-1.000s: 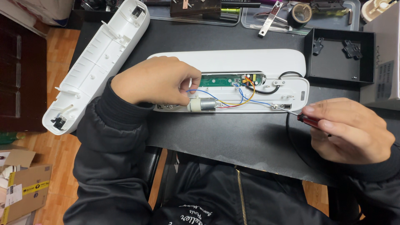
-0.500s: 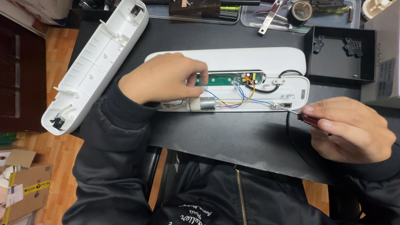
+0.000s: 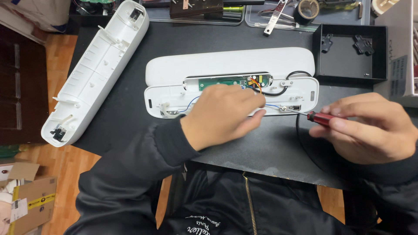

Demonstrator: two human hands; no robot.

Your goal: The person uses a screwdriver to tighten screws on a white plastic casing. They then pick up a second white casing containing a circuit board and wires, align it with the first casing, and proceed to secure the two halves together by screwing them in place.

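An opened long white housing [image 3: 230, 65] lies on a black mat [image 3: 261, 148], showing a green circuit board [image 3: 222, 81] and coloured wires [image 3: 254, 85]. My left hand [image 3: 222, 115] lies over its middle, fingers curled on top and thumb under the near edge, hiding the parts beneath. My right hand [image 3: 370, 128] grips a red-handled screwdriver [image 3: 320, 118]. The screwdriver's metal tip touches a small screw bracket [image 3: 287, 109] at the housing's right end.
A detached white cover [image 3: 96, 69] lies slanted at the mat's left edge. A black tray [image 3: 348, 54] with two small black pieces sits at the back right. Tools and a tape roll [image 3: 307, 8] lie along the back. Cardboard boxes [image 3: 30, 196] stand on the floor, lower left.
My left hand has slid right and down along the housing and now covers the small motor. My right hand has brought the screwdriver tip onto the housing's right end.
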